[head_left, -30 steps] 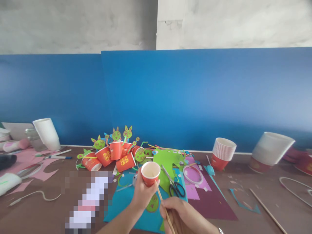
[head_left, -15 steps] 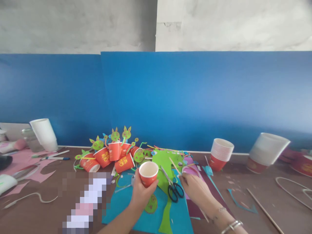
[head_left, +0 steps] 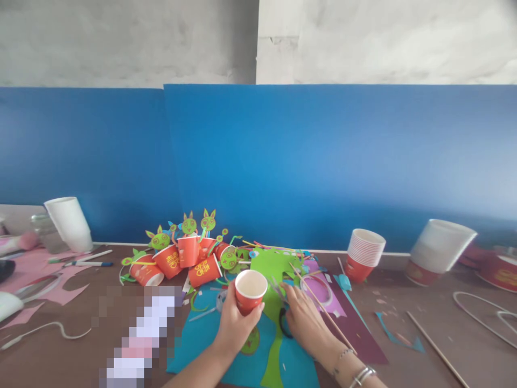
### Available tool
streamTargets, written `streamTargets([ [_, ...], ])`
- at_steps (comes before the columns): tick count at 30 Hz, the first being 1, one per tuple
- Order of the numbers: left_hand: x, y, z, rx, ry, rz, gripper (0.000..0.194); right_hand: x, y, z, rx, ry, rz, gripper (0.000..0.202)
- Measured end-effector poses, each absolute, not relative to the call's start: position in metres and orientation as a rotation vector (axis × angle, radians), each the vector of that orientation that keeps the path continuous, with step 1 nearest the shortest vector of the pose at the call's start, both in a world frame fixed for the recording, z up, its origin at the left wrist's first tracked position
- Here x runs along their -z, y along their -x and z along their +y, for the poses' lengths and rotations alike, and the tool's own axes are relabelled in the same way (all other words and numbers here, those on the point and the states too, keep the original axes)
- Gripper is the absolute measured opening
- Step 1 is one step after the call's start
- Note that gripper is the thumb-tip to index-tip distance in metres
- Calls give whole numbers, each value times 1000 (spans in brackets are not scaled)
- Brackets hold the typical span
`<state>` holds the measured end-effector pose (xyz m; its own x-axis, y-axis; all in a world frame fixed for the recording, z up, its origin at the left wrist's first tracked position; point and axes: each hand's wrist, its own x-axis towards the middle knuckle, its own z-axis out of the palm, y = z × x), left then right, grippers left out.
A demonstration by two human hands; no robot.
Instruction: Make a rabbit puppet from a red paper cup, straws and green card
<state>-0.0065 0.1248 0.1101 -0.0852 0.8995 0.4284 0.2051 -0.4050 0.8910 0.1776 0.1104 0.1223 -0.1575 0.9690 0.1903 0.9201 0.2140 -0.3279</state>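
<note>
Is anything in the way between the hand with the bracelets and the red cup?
Nothing visible stands up between the right hand and the red cup. Only the scissors and green paper lie low there, and the left hand holds the cup.

The wooden stick (head_left: 341, 334), earlier in the right hand's grip with its tip at the red paper cup (head_left: 251, 304) and then held farther right, is now out of the fingers. It lies slantwise right of centre in the lower frame, across the purple papers (head_left: 369, 347). The right hand (head_left: 302, 319) is now over the scissors (head_left: 282, 322), covering part of the handles that showed in full half a second ago; whether it grips them is unclear. The bracelet (head_left: 363, 375), barely in frame at first, now shows at the bottom edge. The green paper strip (head_left: 271, 364), mostly hidden at first, is exposed at bottom centre.
</note>
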Motion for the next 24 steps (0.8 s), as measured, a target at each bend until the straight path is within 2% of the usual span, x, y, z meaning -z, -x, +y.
streamTargets([
  [4,-107,7,126,-1525,-1620,1228,49,-120,-184,114,-286,1637,-1926,61],
  [8,-101,8,126,-1474,-1633,1343,56,-124,-189,122,-595,1434,-1698,64],
  [12,-101,7,124,-1420,-1705,1337,56,-146,-186,116,-792,1235,-1712,52],
  [14,-103,6,122,-1403,-1740,1279,54,-161,-182,106,-755,1247,-1856,42],
  [20,-104,7,118,-1410,-1817,1144,55,-176,-171,85,-441,1443,-2232,49],
  [24,-101,8,120,-1418,-1859,1198,54,-174,-169,85,-413,1500,-2244,48],
])
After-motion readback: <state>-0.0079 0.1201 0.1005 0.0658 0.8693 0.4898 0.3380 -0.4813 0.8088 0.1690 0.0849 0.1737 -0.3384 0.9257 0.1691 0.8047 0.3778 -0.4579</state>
